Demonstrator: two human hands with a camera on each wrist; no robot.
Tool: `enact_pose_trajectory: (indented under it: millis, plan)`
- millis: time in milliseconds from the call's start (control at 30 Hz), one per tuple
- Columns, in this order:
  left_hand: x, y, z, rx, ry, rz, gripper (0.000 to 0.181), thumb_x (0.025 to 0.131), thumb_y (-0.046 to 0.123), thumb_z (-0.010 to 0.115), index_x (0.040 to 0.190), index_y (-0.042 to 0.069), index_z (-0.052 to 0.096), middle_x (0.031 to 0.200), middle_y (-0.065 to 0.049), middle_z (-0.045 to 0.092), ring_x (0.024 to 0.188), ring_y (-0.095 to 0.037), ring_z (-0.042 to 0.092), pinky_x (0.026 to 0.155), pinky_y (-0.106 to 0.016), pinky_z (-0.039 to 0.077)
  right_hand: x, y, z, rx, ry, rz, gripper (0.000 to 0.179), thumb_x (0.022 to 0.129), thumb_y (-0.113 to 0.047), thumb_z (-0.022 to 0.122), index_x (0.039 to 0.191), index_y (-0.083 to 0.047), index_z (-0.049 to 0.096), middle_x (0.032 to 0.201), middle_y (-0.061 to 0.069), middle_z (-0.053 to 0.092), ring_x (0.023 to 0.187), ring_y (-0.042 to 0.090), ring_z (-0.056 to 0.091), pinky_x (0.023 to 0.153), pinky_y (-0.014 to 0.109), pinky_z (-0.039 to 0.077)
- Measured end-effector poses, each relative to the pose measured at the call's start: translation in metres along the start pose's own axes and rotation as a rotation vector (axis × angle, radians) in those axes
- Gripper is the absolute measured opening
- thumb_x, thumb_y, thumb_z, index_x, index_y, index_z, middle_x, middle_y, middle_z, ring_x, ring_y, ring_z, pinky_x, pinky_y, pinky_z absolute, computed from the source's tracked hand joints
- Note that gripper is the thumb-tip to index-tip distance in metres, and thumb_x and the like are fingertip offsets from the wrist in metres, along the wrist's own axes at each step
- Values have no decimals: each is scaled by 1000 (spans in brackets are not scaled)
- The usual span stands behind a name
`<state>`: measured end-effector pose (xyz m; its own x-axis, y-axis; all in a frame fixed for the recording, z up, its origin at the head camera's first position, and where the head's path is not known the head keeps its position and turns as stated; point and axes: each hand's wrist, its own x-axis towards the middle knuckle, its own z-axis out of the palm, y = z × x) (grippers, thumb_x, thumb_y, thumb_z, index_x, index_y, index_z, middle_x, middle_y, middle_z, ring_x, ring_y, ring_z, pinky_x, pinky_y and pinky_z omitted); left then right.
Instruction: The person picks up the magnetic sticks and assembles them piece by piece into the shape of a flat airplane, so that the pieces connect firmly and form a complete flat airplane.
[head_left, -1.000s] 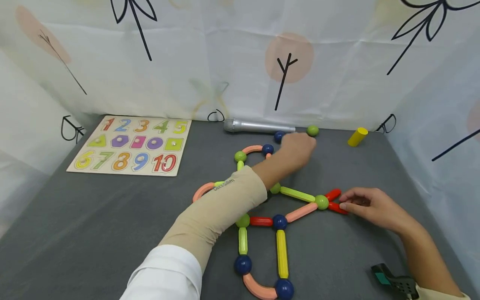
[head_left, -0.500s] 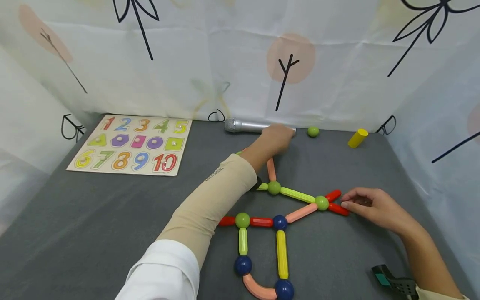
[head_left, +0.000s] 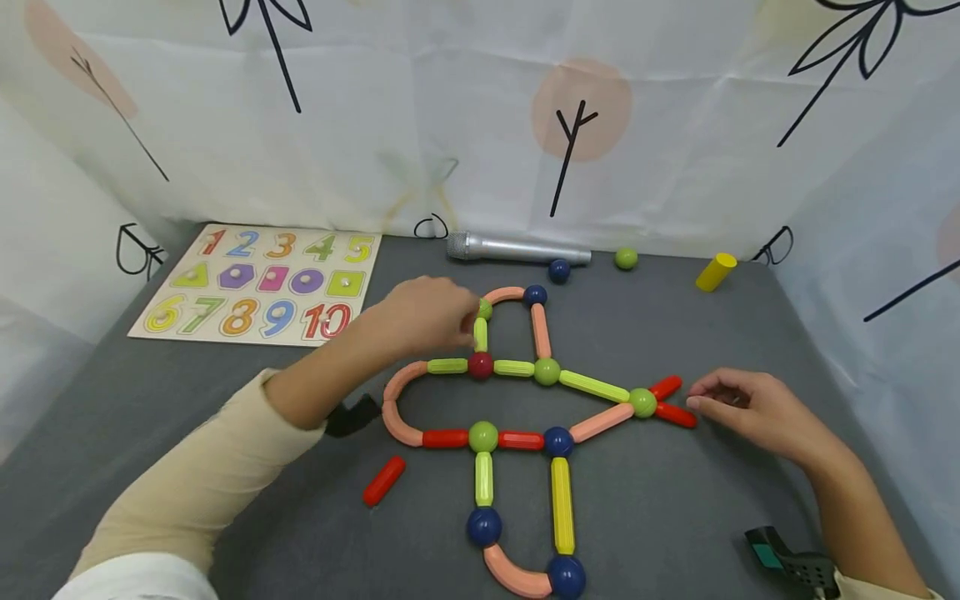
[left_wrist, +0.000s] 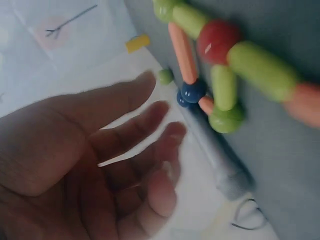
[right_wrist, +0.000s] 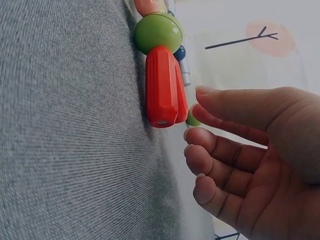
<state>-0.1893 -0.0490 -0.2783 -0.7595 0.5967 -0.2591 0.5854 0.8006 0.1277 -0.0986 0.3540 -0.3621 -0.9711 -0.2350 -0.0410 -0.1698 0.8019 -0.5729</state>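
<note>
A flat figure of magnetic rods and balls lies on the grey table, with a red ball, several green balls and several blue balls joined by straight and curved rods. My left hand hovers beside the upper green ball; in the left wrist view its fingers are loosely bent with nothing between them. At the figure's right end, two red rods spread from a green ball. Just right of them is my right hand, fingers relaxed and holding nothing, apart from the rods in the right wrist view.
A loose red rod lies left of the figure. Along the back are a silver microphone, a loose blue ball, a loose green ball and a yellow cylinder. A number puzzle board lies at the back left.
My left hand has moved left from near the microphone and loose blue ball, uncovering the figure's upper part and the loose red rod. My right hand has stayed nearly still.
</note>
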Motion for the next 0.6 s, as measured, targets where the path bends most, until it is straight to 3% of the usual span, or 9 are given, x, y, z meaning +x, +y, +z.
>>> enact_pose_trajectory:
  millis: [67, 133, 267, 433, 600]
  plan:
    - [-29, -7, 14, -24, -62, -22, 24, 91, 34, 76, 80, 15, 65, 70, 3, 59, 64, -15, 56, 59, -32, 45, 0, -1, -1, 1, -5, -1, 7, 94, -15, 72, 99, -10, 72, 83, -4, 65, 71, 11, 56, 62, 27, 47]
    - [-55, -11, 29, -47, -163, -63, 34, 87, 44, 78, 75, 17, 61, 66, 3, 56, 61, -15, 53, 56, -31, 41, 0, -2, 0, -4, -2, 5, 7, 94, -15, 72, 98, -11, 73, 83, -4, 65, 71, 11, 56, 62, 27, 47]
    - [-90, -12, 63, -119, -317, -146, 45, 74, 51, 86, 75, 17, 56, 66, 1, 53, 61, -17, 51, 56, -34, 37, 1, -3, -1, -13, -17, 19, 9, 95, -16, 72, 100, -10, 72, 85, -3, 64, 72, 10, 56, 63, 27, 47]
    - [-107, -14, 93, -215, -284, -113, 40, 71, 35, 91, 76, 19, 55, 65, 3, 51, 59, -16, 48, 55, -33, 36, 2, -5, 0, -24, -27, 24, 10, 94, -16, 72, 101, -8, 72, 86, -2, 64, 73, 10, 55, 63, 27, 48]
    - [-112, -19, 96, -286, -227, -81, 34, 75, 26, 88, 73, 19, 55, 63, 5, 50, 56, -13, 48, 54, -31, 37, 2, -7, 0, -18, -34, 19, 11, 94, -16, 72, 101, -8, 72, 85, -2, 64, 73, 10, 56, 63, 28, 48]
